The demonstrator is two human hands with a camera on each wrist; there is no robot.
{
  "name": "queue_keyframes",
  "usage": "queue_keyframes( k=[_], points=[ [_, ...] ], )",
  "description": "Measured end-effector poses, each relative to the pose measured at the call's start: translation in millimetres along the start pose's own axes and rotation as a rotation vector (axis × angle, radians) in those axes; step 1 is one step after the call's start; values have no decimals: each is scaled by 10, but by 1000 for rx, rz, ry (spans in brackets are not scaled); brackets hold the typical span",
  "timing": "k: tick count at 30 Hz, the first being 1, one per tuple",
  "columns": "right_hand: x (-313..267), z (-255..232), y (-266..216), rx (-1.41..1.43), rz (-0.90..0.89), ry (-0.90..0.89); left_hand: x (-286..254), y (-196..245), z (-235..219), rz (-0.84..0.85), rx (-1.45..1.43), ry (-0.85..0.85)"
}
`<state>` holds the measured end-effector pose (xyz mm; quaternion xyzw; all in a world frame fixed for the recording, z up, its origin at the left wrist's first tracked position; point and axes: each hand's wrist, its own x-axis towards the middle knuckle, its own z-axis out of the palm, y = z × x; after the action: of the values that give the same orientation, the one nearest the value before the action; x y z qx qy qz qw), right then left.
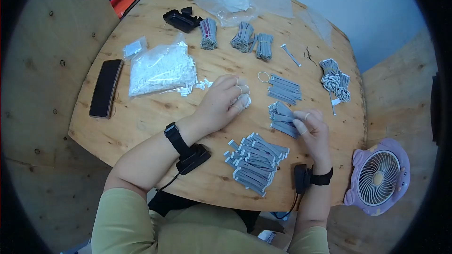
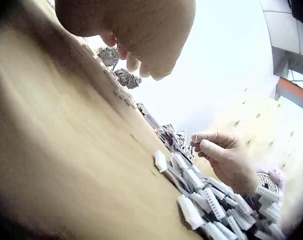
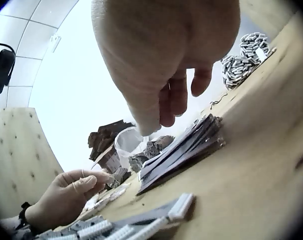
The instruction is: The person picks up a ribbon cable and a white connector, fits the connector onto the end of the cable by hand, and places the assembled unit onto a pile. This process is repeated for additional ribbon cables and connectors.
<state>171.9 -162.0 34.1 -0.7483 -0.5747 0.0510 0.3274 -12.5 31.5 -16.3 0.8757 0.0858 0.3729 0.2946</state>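
Translucent finger covers sit on several fingertips. My left hand (image 1: pixel 221 99) bends over the middle of the table, thumb and forefinger close together. Small white pieces show at its fingertips; I cannot tell whether it holds one. My right hand (image 1: pixel 313 129) pinches at the near end of a fanned stack of grey ribbon cables (image 1: pixel 280 111). In the left wrist view the right hand (image 2: pixel 226 155) has thumb and forefinger together. Below the hands lies a heap of ribbon cables with white connectors (image 1: pixel 256 162). Another flat row of cables (image 1: pixel 284 89) lies beyond the stack.
A clear bag of white connector housings (image 1: pixel 160 73) lies left, with loose housings (image 1: pixel 186 90) beside it. A phone (image 1: pixel 106 88), bundled cables (image 1: pixel 208 34), a black device (image 1: pixel 182 20) and a rubber band (image 1: pixel 263 76) surround the work. More bundles (image 1: pixel 335 80) and a purple fan (image 1: pixel 379 177) are right.
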Motion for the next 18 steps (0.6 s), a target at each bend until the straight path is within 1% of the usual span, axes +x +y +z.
queue_keyframes(
  k=[2, 5, 8, 11, 17, 18],
  points=[
    [-6, 52, -7, -67, -50, -22, 4, -2, -36, -53, 33, 7],
    [-2, 174, 30, -123, -101, 3, 19, 27, -78, -90, 36, 82],
    [21, 231, 6, -160, -85, 8, 23, 16, -99, -110, 54, 106],
    [21, 244, -5, -144, -68, -2, 4, 9, -128, -141, 52, 64],
    [9, 222, -55, -157, -73, -21, -12, 58, -278, -80, -38, -268],
    [6, 221, -63, -149, -61, -25, -12, 67, -286, -100, -45, -305]
  ],
)
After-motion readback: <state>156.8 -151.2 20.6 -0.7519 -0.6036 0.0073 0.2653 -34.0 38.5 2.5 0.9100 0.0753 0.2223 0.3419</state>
